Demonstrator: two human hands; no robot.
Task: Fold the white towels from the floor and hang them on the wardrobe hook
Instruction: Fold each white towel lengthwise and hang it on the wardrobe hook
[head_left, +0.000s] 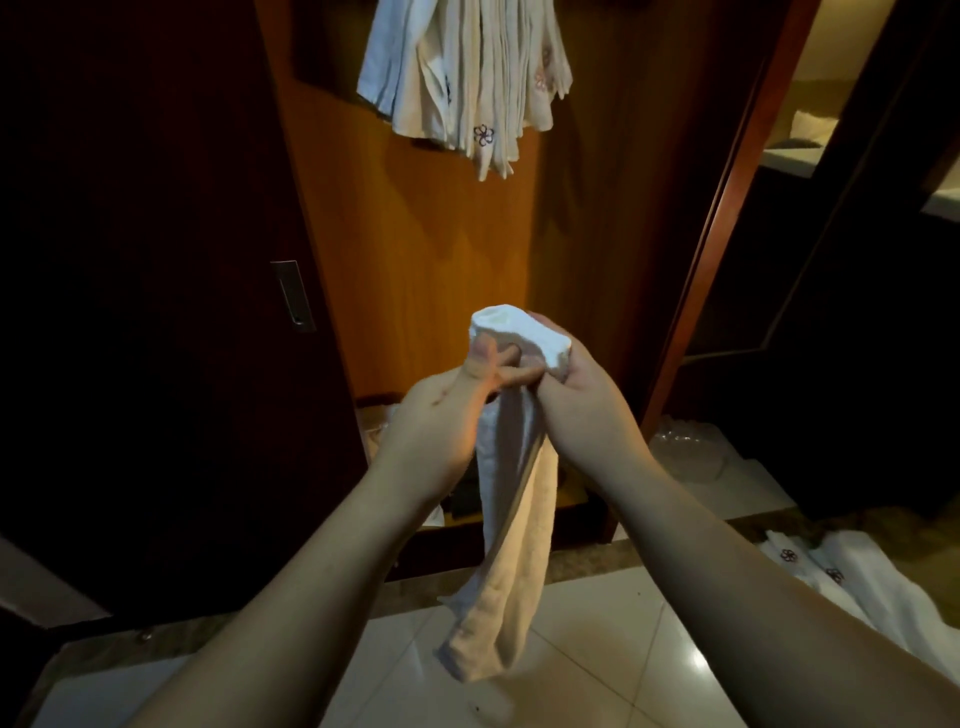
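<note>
Both hands hold one folded white towel (511, 499) up in front of the open wardrobe (415, 249). The left hand (441, 415) pinches its upper part between thumb and fingers; the right hand (576, 395) is curled round the bunched top fold. The rest of the towel hangs down between the forearms, above the tiled floor (597, 649). A bundle of folded towels (467, 78) hangs high inside the wardrobe; the hook itself is hidden. More white towels (841, 577) lie on the floor at right.
</note>
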